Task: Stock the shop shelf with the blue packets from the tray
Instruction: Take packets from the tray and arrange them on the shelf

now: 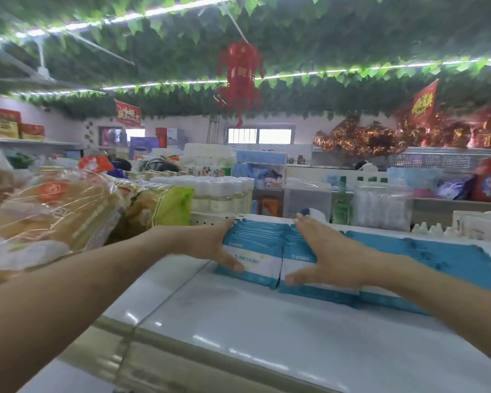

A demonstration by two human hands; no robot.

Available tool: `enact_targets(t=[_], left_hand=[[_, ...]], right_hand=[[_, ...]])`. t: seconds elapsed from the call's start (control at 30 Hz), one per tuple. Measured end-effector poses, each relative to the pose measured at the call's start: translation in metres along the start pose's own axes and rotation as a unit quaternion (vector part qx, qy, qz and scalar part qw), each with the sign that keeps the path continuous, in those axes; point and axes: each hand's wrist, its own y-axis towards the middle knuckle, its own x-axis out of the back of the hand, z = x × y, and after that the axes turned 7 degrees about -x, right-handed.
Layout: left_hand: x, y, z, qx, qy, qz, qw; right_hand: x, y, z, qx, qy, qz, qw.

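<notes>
Several blue-and-white packets stand upright in rows on the white shelf top (238,321). My left hand (210,242) presses the left side of the leftmost row of packets (255,245), thumb across its front face. My right hand (323,256) lies with straight fingers on top of the neighbouring row (298,251), thumb reaching to its front. A longer run of blue packets (437,256) continues to the right along the shelf. No tray is in view.
Clear-wrapped bags of bread or snacks (54,211) are piled at the left. A pack of white-capped bottles (221,194) and clear plastic boxes (380,205) stand behind the packets. Further shelves of goods fill the background under a leaf-covered ceiling.
</notes>
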Motion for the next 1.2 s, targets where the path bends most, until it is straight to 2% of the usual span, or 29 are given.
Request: enact_targets(t=[0.13, 0.3, 0.47, 0.6, 0.8, 0.9, 1.07, 1.2], left_hand=[[-0.003, 0.017, 0.017, -0.023, -0.069, -0.006, 0.997], [-0.012, 0.026, 0.029, -0.057, -0.149, -0.013, 0.987], [-0.021, 0.029, 0.034, -0.087, -0.201, 0.050, 0.974], [-0.025, 0.029, 0.032, -0.112, -0.216, 0.045, 0.969], [-0.018, 0.024, 0.030, -0.076, -0.180, 0.037, 0.980], [-0.006, 0.020, 0.029, -0.056, -0.112, -0.008, 0.992], [-0.002, 0.020, 0.009, -0.045, -0.030, 0.000, 0.999], [-0.010, 0.025, 0.008, -0.033, -0.014, -0.007, 0.999]], right_hand=[[-0.009, 0.029, 0.033, -0.001, -0.066, -0.002, 0.998], [-0.007, 0.037, 0.045, -0.015, -0.076, -0.001, 0.997], [-0.012, 0.038, 0.042, -0.009, -0.078, -0.010, 0.997], [-0.013, 0.037, 0.041, -0.006, -0.073, -0.012, 0.997], [-0.003, 0.029, 0.041, -0.002, -0.070, 0.004, 0.998], [0.003, 0.018, 0.028, -0.003, -0.074, 0.005, 0.997], [0.005, -0.001, 0.003, -0.034, -0.095, 0.030, 0.994], [0.001, -0.002, -0.003, -0.029, -0.101, 0.024, 0.994]])
